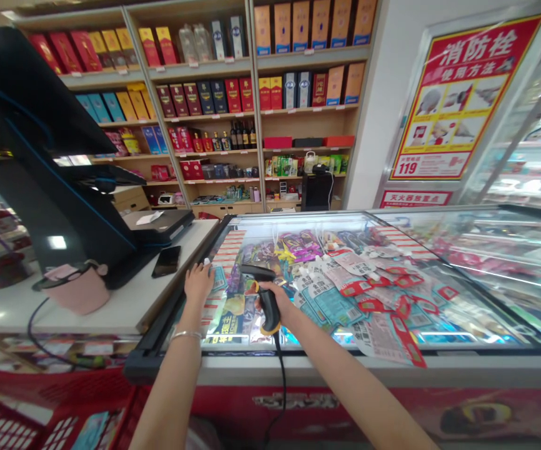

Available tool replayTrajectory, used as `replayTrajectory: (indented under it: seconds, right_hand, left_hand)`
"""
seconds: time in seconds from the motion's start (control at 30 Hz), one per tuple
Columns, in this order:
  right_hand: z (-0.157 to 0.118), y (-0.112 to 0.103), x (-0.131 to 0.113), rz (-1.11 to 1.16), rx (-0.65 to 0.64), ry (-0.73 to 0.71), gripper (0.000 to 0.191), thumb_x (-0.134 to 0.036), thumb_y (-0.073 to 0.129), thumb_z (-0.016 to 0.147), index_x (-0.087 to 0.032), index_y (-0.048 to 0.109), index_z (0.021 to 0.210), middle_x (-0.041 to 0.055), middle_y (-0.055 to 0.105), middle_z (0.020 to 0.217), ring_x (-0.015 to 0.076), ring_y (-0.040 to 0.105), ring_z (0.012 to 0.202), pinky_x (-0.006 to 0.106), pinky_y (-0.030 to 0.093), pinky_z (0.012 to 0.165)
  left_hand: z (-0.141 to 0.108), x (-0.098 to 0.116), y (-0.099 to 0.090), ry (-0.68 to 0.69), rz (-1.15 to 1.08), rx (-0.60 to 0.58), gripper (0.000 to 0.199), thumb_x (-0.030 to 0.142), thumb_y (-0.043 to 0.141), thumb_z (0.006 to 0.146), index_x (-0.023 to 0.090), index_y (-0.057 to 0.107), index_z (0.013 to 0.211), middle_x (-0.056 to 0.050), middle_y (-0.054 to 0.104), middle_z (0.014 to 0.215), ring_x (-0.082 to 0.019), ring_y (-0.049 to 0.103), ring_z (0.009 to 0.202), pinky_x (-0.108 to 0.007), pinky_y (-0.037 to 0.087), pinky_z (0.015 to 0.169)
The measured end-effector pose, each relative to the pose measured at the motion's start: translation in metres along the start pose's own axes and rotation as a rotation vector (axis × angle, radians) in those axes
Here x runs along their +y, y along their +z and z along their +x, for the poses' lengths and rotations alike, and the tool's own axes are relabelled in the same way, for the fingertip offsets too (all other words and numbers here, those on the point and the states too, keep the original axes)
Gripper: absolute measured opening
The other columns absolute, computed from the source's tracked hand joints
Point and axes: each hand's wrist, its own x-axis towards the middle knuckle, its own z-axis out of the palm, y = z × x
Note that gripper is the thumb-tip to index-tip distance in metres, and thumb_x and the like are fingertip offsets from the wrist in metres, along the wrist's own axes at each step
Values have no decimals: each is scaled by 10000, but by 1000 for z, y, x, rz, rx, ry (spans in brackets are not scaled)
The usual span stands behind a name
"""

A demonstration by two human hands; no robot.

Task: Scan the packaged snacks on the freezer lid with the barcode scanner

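The right hand's grip (pixel 273 301) is wrapped round the handle of a black scanner (pixel 270 309), above the freezer's (pixel 345 375) glass top and left of the heaped packets (pixel 385 337); some of its fingers are hidden behind the handle, and the cord (pixel 280 365) fades from sight low down. The left hand's grip (pixel 198 281) is near the freezer's left edge beside a blue packet (pixel 220 279), and I cannot tell whether it pinches that packet. A red basket (pixel 78 389) is cut off at bottom left.
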Motion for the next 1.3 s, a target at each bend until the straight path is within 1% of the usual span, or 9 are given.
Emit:
replayTrajectory:
  seconds: [0.33,0.5,0.6,0.7,0.83,1.0,1.1,1.17,1.3]
  right_hand:
    - [0,0,-1,20,34,18,188,-295,548,743,-136,632,800,90,702,746,128,600,498,206,450,436]
    - [1,0,-4,5,17,-40,192,-318,558,737,-147,627,791,72,697,711,124,574,463,212,438,414]
    - [-9,-1,-22,-10,-3,-162,225,-348,591,714,-150,633,812,63,701,733,116,565,457,217,443,426]
    - [-32,-6,-55,-60,-1,-268,259,-373,609,702,-147,639,825,49,689,704,107,546,436,217,439,426]
    - [-72,-28,-105,-202,101,-337,231,-368,600,738,-149,631,803,10,596,502,114,502,394,211,394,378]
    - [-111,-70,-146,-223,244,-377,218,-385,593,758,-166,598,762,-14,533,449,95,446,362,190,345,338]
    - [-128,-96,-159,-218,320,-366,232,-405,579,771,-173,586,761,-18,520,438,93,436,357,185,340,335]
    - [-137,-113,-164,-213,339,-360,234,-414,579,772,-181,582,788,-26,513,439,94,423,350,192,348,335]
    - [-148,-143,-166,-185,345,-309,252,-430,580,775,-185,584,835,-27,519,468,107,435,357,210,363,337]
  left_hand:
    - [2,0,0,-19,-32,-17,475,365,325,911,171,531,1293,-128,497,1365,-270,344,1332,-451,225,1097]
    - [0,0,-1,-11,-46,23,461,362,334,910,170,547,1271,-129,516,1345,-275,379,1310,-463,258,1082]
    - [1,2,-13,-1,-57,68,461,345,329,912,138,552,1258,-158,531,1318,-280,469,1233,-440,328,1041]
    - [4,16,-35,24,-88,99,430,321,349,903,125,593,1199,-162,555,1283,-273,535,1150,-395,395,984]
    - [4,60,-70,101,-165,164,385,311,355,901,152,624,1126,-126,570,1266,-263,553,1104,-369,440,924]
    - [-5,141,-95,261,-287,163,354,322,376,900,175,616,1115,-99,589,1234,-240,540,1114,-345,417,945]
    - [-17,192,-97,339,-405,83,342,337,371,905,202,620,1097,-83,611,1188,-223,551,1091,-324,415,927]
    - [-27,226,-93,381,-481,7,322,351,379,904,225,630,1063,-68,631,1139,-204,574,1043,-299,423,886]
    - [-46,283,-73,335,-484,-151,338,415,411,887,190,664,899,-106,667,980,-218,613,937,-300,431,789]
